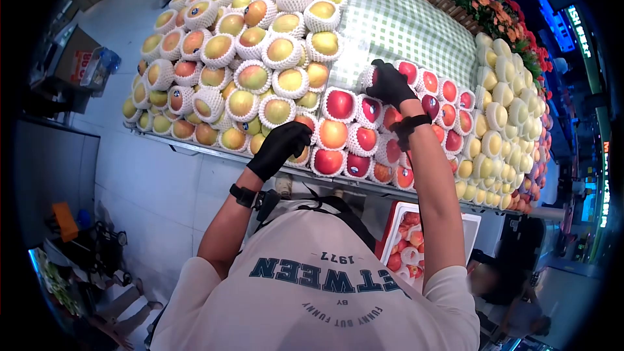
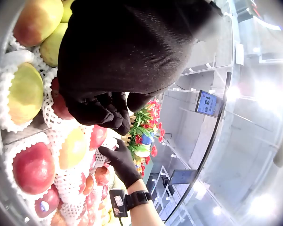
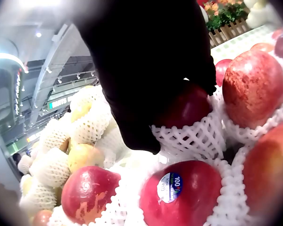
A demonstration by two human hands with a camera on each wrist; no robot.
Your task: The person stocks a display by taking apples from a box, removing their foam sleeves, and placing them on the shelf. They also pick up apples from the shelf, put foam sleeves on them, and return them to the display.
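Observation:
My right hand (image 1: 392,86), in a black glove, grips a red apple (image 3: 191,110) in a white foam net, at the back of the red apple rows. In the right wrist view the fingers come down over its top, and the net shows below them. A stickered red apple (image 3: 181,193) sits just in front. My left hand (image 1: 281,148), also black-gloved, hovers low by the stand's front edge, between the yellow and red fruit. Its fingers (image 2: 101,113) curl loosely with nothing seen in them. A red-yellow apple (image 2: 73,148) lies close below that hand.
Netted yellow-red fruit (image 1: 240,75) is heaped on the left, pale yellow fruit (image 1: 504,107) on the right. Behind the red rows lies a green checked cloth (image 1: 409,16), bordered by a small wooden fence and flowers. A white box (image 1: 469,234) of red apples stands below the front edge.

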